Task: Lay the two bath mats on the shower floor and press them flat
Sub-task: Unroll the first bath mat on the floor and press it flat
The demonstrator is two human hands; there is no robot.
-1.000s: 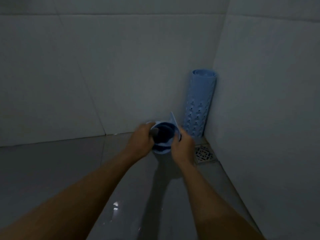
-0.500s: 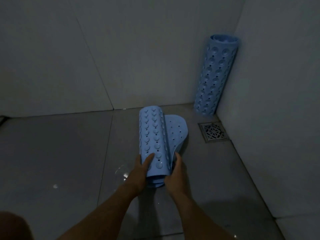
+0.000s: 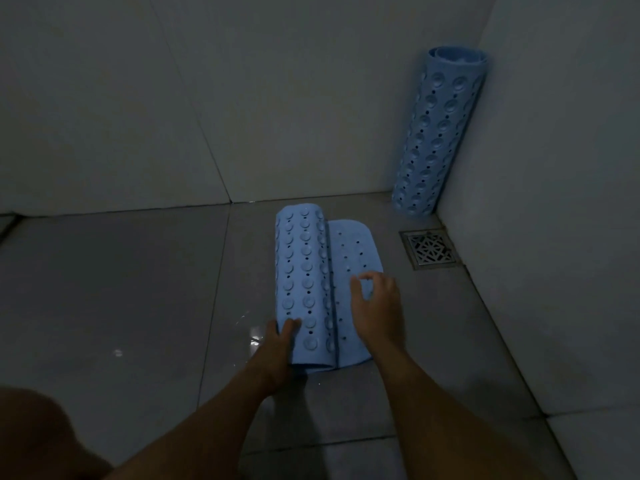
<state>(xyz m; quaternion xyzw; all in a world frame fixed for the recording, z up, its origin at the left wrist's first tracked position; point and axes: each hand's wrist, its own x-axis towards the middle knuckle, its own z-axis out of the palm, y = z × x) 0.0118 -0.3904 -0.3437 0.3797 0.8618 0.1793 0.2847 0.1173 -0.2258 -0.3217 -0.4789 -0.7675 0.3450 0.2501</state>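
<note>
A light blue bath mat (image 3: 304, 271) with suction cups and holes lies on the grey shower floor (image 3: 121, 289), mostly rolled. Its free end lies flat to the right of the roll. My left hand (image 3: 278, 344) rests against the roll's near left end, fingers on it. My right hand (image 3: 377, 306) is over the flat flap, fingers spread and slightly curled. I cannot tell whether it touches. A second blue mat (image 3: 440, 133) stands rolled and upright in the far right corner, leaning on the wall.
A square metal floor drain (image 3: 431, 249) sits right of the mat, near the right wall (image 3: 554, 202). The back wall (image 3: 242, 98) is tiled. A wet shiny patch (image 3: 254, 336) lies left of the roll. A knee (image 3: 38, 438) shows at bottom left.
The mat went from held upright in both hands to lying on the floor, partly unrolled. My right hand let go of the roll and moved onto the flat flap.
</note>
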